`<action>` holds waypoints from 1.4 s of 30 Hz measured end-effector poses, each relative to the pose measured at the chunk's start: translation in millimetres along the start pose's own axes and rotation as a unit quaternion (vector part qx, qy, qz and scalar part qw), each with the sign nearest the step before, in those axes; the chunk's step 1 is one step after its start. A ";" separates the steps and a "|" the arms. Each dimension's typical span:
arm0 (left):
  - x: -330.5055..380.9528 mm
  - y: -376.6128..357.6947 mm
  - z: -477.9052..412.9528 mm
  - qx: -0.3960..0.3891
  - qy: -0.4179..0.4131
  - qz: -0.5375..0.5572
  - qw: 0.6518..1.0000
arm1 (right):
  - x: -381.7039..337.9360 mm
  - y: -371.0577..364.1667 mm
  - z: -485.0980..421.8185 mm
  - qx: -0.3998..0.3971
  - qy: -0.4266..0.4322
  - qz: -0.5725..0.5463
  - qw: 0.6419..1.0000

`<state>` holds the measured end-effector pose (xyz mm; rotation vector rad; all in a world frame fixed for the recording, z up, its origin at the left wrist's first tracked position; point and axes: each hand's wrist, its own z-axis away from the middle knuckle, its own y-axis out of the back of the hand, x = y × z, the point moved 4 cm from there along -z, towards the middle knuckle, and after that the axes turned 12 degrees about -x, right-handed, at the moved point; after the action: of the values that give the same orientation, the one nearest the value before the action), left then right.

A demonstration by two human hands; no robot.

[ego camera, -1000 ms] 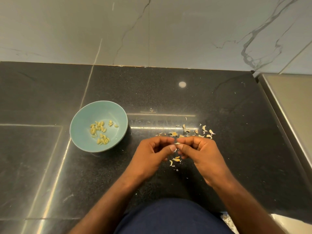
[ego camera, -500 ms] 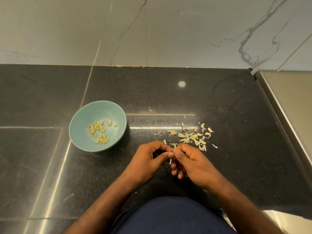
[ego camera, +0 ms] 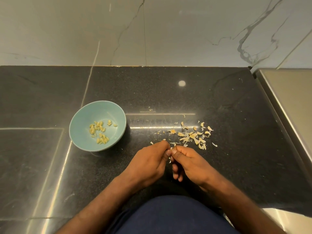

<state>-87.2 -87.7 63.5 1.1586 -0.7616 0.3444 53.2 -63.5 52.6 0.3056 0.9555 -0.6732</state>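
Left hand (ego camera: 148, 163): fingers curled, thumb and forefinger pinching a pale piece (ego camera: 171, 148).
Right hand (ego camera: 192, 163): fingertips pinch the same piece.
Pale piece: between both hands, mostly hidden, over the black countertop (ego camera: 236, 149).
Teal bowl (ego camera: 79, 115): left of the hands, holds yellowish kernels (ego camera: 99, 130).
Peelings (ego camera: 194, 135): scattered just beyond the right hand.

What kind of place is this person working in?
Probably a kitchen: polished black stone counter against a marbled wall, teal bowl of peeled pieces, and husks beside the left hand and right hand pinching a small piece.

Left hand (ego camera: 150, 163), right hand (ego camera: 192, 163) side by side — fingers curled, thumbs meeting, pinching pale scrap (ego camera: 171, 148).
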 end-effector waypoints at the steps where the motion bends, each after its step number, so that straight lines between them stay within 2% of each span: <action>1: 1.3 0.6 -0.4 0.000 -0.001 -0.010 1.000 | 1.0 -0.5 0.0 -0.003 -0.001 -0.006 1.000; 5: 3.7 2.8 -0.9 0.013 0.004 0.054 0.998 | -1.5 -3.2 1.7 0.021 0.031 0.005 0.999; 8: 5.1 5.3 -3.2 0.021 0.045 0.171 0.984 | -6.9 -3.3 2.1 0.071 0.113 0.088 0.987; 12: 5.6 5.1 -3.5 0.004 0.123 0.326 0.937 | -10.0 0.3 3.8 0.127 0.214 0.336 0.908; 14: 7.3 5.5 -2.9 -0.002 0.137 0.373 0.918 | -11.7 1.6 4.3 0.134 0.230 0.370 0.890; 18: 10.4 10.2 -3.2 0.038 0.123 0.410 0.903 | -21.3 5.4 3.7 0.137 0.237 0.265 0.925; 22: 11.7 14.3 -2.9 0.078 0.100 0.390 0.912 | -30.6 5.0 7.3 0.171 0.213 0.155 0.950; 26: 11.5 13.5 -2.3 0.092 0.086 0.379 0.917 | -29.5 7.0 8.8 0.162 0.185 0.027 0.969; 30: 11.1 12.2 -2.2 0.103 0.076 0.361 0.924 | -26.6 6.5 7.3 0.154 0.179 -0.073 0.969; 36: 11.1 12.8 -1.7 0.125 0.060 0.329 0.934 | -24.1 5.4 6.2 0.148 0.174 -0.153 0.961; 42: 13.9 12.5 -2.2 0.151 0.037 0.359 0.920 | -24.1 1.8 3.8 0.105 0.146 -0.268 0.947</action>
<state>-84.2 -82.7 81.4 1.1069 -1.0797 1.1468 47.2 -54.6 74.7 0.3427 1.2690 -1.2596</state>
